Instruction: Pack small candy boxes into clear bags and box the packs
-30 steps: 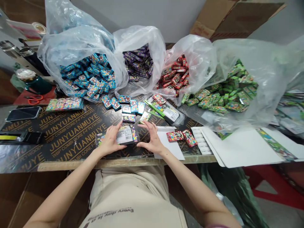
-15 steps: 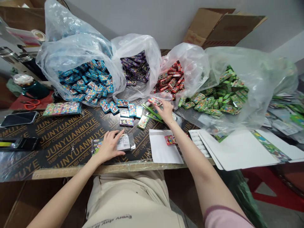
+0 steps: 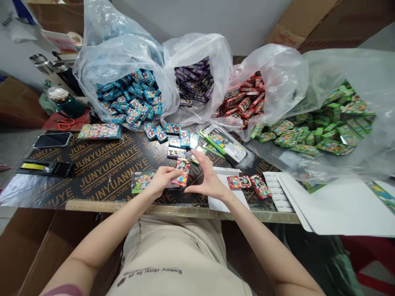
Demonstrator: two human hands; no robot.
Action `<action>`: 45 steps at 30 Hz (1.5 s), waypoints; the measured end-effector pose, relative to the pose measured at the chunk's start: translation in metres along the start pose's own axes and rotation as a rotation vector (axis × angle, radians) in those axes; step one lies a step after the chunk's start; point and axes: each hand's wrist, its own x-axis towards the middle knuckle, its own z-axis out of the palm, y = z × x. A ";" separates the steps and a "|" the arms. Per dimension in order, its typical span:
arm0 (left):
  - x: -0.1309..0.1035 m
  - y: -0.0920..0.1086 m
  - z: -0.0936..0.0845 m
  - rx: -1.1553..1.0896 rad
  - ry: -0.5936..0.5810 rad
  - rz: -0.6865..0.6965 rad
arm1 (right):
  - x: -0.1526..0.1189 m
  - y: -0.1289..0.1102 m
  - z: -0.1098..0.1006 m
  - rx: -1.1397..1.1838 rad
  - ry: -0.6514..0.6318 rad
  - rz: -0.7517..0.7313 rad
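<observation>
Between thumb and fingers, my left hand (image 3: 162,181) grips a small red card box (image 3: 182,170) by its left side. Just right of it, my right hand (image 3: 205,179) is open, thumb and fingers spread apart around empty air. Under my left hand lies a flat green package (image 3: 141,181), partly covered. Behind the hands are several blue boxes (image 3: 185,137) and a purple box (image 3: 176,153). A green box is half hidden by my right fingers. Two red boxes (image 3: 260,186) lie right of my right wrist, one on a white sheet (image 3: 228,197).
Plastic bags hold blue boxes (image 3: 132,98), purple boxes (image 3: 197,78), red boxes (image 3: 247,96) and green boxes (image 3: 333,119) along the back. Clear-wrapped packages (image 3: 226,144) lie mid-table. White cards (image 3: 345,205) overhang the front right edge. A phone (image 3: 53,140) and scissors (image 3: 64,123) are left.
My left hand has lifted off the flat package and now holds a red box. My right hand has come back from the packages toward it, open. The view has shifted left.
</observation>
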 end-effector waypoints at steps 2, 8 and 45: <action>0.000 -0.004 -0.004 0.037 -0.025 0.027 | -0.006 -0.004 0.006 -0.104 0.000 -0.070; -0.001 -0.013 -0.042 0.879 0.058 0.460 | -0.018 0.012 0.006 -0.282 0.115 -0.027; -0.011 -0.012 -0.022 0.354 0.057 0.241 | 0.006 0.011 0.021 0.605 -0.078 0.137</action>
